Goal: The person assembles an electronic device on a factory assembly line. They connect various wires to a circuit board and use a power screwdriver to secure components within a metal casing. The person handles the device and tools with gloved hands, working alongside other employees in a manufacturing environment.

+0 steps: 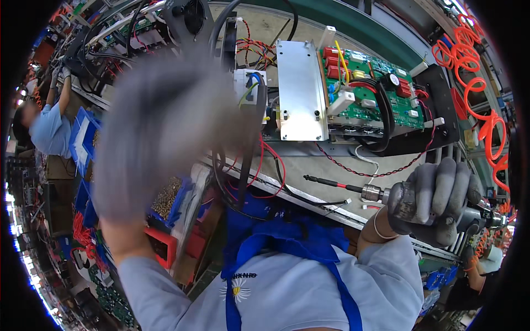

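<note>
My right hand (433, 199), in a grey glove, is wrapped round a power screwdriver (373, 192). Its long bit points left, above the bench's near edge. Close to the camera on the left, my left hand (160, 127) is smeared by motion; its fingers cannot be made out, nor whether it holds anything. Beyond the hands is an electrical assembly with a shiny metal plate (301, 91) and a green circuit board (361, 107) carrying red components. A thick black cable (259, 110) loops down left of the plate, partly hidden behind my left hand.
A red coiled hose (472, 85) hangs at the right. Blue bins (179, 201) with small metal parts and a red bin (161, 245) stand at the left. Loose wires (281, 171) cross the bench edge. One person (52, 129) works at far left, another (469, 281) at far right.
</note>
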The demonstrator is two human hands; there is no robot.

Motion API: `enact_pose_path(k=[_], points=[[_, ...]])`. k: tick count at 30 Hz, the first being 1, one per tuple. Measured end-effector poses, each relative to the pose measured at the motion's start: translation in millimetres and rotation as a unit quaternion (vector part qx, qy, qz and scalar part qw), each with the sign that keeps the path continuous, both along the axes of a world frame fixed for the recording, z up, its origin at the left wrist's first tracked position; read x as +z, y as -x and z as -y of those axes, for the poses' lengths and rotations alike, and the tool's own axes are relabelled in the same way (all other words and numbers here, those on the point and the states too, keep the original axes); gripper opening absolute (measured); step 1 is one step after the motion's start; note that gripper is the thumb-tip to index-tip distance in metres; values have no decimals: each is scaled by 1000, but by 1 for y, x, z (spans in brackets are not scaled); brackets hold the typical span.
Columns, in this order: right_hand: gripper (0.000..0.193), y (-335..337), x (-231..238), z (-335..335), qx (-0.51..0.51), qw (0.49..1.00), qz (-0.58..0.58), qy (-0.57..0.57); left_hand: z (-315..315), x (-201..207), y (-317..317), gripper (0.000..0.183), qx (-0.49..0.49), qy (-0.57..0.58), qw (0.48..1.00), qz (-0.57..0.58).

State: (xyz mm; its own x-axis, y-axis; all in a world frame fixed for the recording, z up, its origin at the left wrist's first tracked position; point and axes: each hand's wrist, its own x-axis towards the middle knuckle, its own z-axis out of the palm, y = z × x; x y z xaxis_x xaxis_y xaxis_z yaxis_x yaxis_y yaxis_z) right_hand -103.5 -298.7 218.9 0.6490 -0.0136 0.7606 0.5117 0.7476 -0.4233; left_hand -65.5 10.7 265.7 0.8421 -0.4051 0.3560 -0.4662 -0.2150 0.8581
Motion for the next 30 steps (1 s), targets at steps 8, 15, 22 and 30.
enact_pose_path(k=[8,15,22,30], points=[[42,6,2,18,-62,997,10,35,47,7,-203,49,-63,-381,922,34],[36,-16,-9,24,-77,996,-46,-21,75,-19,-238,38,-125,-567,814,-36],[42,-54,-14,21,-3,991,-82,-103,82,-26,-243,38,-164,-610,773,-48],[45,-63,-16,25,39,993,-83,-81,84,-20,-239,38,-163,-634,755,-45]])
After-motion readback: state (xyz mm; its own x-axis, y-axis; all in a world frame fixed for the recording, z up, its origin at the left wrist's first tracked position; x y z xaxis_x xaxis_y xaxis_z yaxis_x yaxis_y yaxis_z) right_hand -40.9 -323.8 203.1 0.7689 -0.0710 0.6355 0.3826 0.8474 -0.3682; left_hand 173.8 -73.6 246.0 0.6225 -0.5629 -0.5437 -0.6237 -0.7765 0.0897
